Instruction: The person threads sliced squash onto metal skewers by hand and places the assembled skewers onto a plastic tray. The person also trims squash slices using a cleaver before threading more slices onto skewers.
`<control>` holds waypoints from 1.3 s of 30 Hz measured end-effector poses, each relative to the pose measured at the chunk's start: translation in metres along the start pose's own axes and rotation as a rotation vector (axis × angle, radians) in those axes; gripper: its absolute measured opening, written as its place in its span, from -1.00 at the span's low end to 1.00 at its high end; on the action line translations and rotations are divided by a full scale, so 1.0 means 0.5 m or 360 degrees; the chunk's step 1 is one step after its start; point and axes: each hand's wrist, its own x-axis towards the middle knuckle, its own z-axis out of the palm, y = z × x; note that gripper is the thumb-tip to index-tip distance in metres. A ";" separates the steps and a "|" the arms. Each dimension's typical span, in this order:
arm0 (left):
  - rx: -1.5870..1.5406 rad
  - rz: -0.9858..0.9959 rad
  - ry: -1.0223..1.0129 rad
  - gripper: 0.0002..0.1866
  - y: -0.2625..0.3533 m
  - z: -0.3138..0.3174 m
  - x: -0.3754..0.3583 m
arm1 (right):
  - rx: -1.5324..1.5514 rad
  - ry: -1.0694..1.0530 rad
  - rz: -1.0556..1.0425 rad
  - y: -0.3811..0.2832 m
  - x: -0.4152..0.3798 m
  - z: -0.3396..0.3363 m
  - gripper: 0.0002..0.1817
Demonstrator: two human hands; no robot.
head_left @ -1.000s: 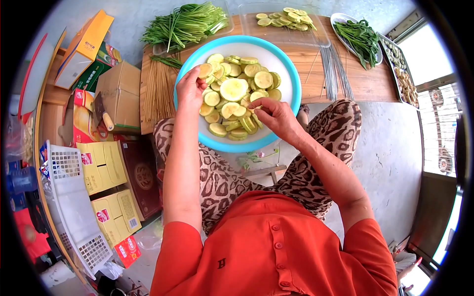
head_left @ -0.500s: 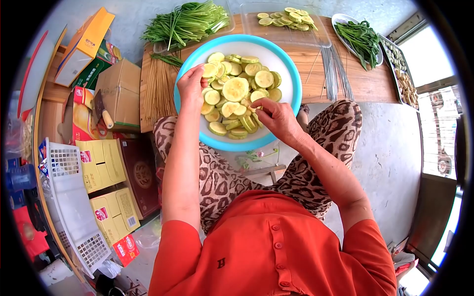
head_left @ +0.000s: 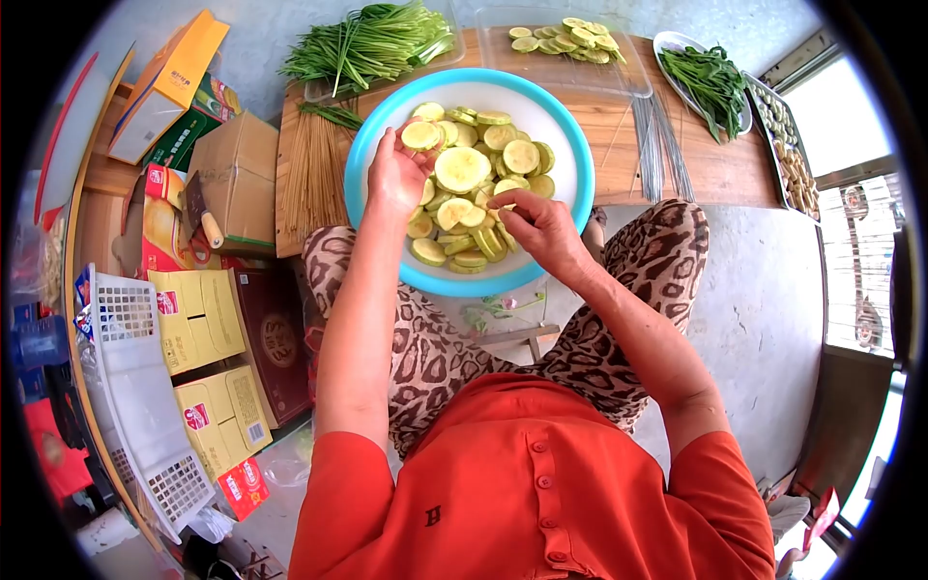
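A large white basin with a blue rim (head_left: 580, 145) holds many pale green zucchini slices (head_left: 428, 251). My left hand (head_left: 396, 179) is over its left side, palm turned up, fingers curled around a zucchini slice (head_left: 420, 135). Closed in a pinch, my right hand (head_left: 541, 227) hovers over the right part of the pile; whatever lies between its fingertips is too small to make out. Between the hands a bigger round slice (head_left: 462, 170) sits above the others.
Thin wooden sticks (head_left: 314, 184) and metal skewers (head_left: 657, 145) lie on the wooden table (head_left: 715, 169). Behind stand a tray of green stalks (head_left: 372, 43), a clear tray of zucchini slices (head_left: 570, 41) and a plate of leafy greens (head_left: 706, 82). Boxes (head_left: 198, 319) and a knife (head_left: 203, 213) are at left.
My left hand has turned palm up and shifted slightly right, bringing its slice face into view. My right hand has hardly moved.
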 end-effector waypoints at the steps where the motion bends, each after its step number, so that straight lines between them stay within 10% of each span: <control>1: -0.0001 0.0003 0.0002 -0.52 0.001 0.008 -0.004 | 0.0000 -0.0003 -0.0002 0.000 0.000 0.000 -0.84; 39: -0.0252 -0.0050 -0.0099 -0.50 -0.019 0.019 -0.017 | -0.0033 0.0121 -0.0062 -0.007 0.017 0.052 -0.84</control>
